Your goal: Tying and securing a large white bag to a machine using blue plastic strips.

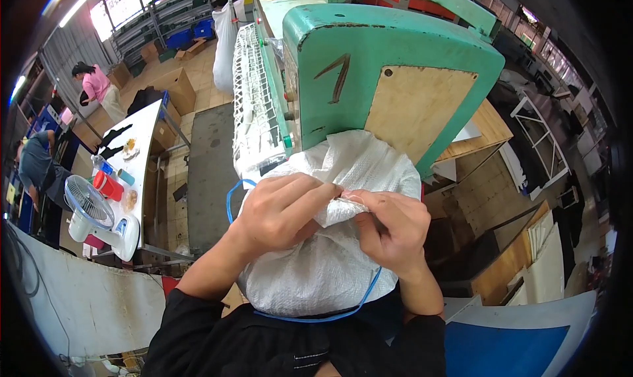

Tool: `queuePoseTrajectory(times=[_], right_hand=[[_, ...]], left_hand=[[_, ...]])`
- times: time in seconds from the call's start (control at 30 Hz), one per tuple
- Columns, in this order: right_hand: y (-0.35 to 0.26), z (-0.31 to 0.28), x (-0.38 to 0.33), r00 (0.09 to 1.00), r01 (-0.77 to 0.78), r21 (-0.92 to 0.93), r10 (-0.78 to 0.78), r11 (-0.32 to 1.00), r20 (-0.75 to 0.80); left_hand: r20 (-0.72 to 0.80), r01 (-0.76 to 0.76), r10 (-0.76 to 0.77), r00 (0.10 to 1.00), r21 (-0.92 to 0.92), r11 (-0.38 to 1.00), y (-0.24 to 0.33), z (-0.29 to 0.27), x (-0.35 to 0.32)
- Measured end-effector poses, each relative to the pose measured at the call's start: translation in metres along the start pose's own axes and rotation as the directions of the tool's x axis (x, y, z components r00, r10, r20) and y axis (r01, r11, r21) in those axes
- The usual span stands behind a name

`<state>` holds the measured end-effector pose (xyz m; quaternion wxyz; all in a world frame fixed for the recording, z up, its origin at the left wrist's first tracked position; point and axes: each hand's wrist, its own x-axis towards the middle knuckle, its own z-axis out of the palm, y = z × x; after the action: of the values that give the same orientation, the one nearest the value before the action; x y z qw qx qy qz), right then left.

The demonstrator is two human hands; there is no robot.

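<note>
A white woven plastic sack (300, 281) rests upright against my front, its far side touching a green machine (330, 67). My left hand (280, 212) is closed on a gathered fold of the sack's cloth near its top. From the other side my right hand (392, 225) pinches the same fold between thumb and fingers. The fingertips of both hands nearly meet there. A blue cord (349, 314) loops around the sack and shows at its near edge and on its left. What the sack holds is hidden.
Left of the machine hangs white netting (254, 113). A white table (142, 153) at the left carries a fan (92, 205) and a red container (109, 186). Two people work farther left, one in a pink top (97, 87). A wooden table (478, 133) stands right.
</note>
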<state>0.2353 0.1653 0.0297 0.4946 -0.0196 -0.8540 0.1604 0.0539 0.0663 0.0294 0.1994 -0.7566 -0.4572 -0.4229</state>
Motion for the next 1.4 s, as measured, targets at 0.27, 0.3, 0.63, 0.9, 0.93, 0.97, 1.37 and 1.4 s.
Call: queuePoseTrajectory(times=[0.27, 0.3, 0.63, 0.9, 0.93, 0.97, 1.37, 1.4], right_hand=[[-0.002, 0.008, -0.006, 0.989, 0.145, -0.066, -0.146, 0.987, -0.011], [-0.002, 0.008, -0.008, 0.987, 0.16, -0.088, -0.162, 0.983, -0.007], [0.005, 0.014, -0.012, 0.985, 0.171, -0.177, -0.17, 0.969, 0.017], [0.001, 0.01, -0.005, 0.999, -0.039, -0.016, 0.039, 0.999, 0.017], [0.005, 0.013, -0.01, 0.998, -0.038, -0.003, 0.038, 0.999, -0.04], [0.006, 0.014, -0.012, 0.995, -0.036, 0.009, 0.037, 0.999, -0.095], [0.008, -0.006, -0.012, 0.969, -0.239, 0.269, 0.211, 0.933, 0.13], [-0.006, -0.001, -0.002, 0.804, -0.579, 0.369, 0.584, 0.727, 0.11]], left_hand=[[-0.249, -0.054, 0.065, 0.966, 0.051, 0.997, -0.007, 0.025, -0.009], [-0.248, -0.053, 0.064, 0.967, 0.048, 0.997, -0.006, 0.026, -0.009], [-0.161, 0.198, -0.188, 0.969, 0.048, 0.979, 0.011, 0.019, 0.008], [-0.227, 0.098, -0.095, 0.969, 0.004, 0.995, 0.001, 0.02, -0.004], [-0.208, 0.086, -0.088, 0.974, -0.016, 0.996, 0.001, 0.021, -0.006], [-0.207, 0.087, -0.088, 0.974, -0.015, 0.996, 0.002, 0.022, -0.007], [-0.187, 0.302, -0.305, 0.934, -0.041, 0.952, 0.01, 0.028, -0.013], [-0.215, 0.263, -0.273, 0.938, -0.074, 0.962, 0.008, 0.032, -0.014]])
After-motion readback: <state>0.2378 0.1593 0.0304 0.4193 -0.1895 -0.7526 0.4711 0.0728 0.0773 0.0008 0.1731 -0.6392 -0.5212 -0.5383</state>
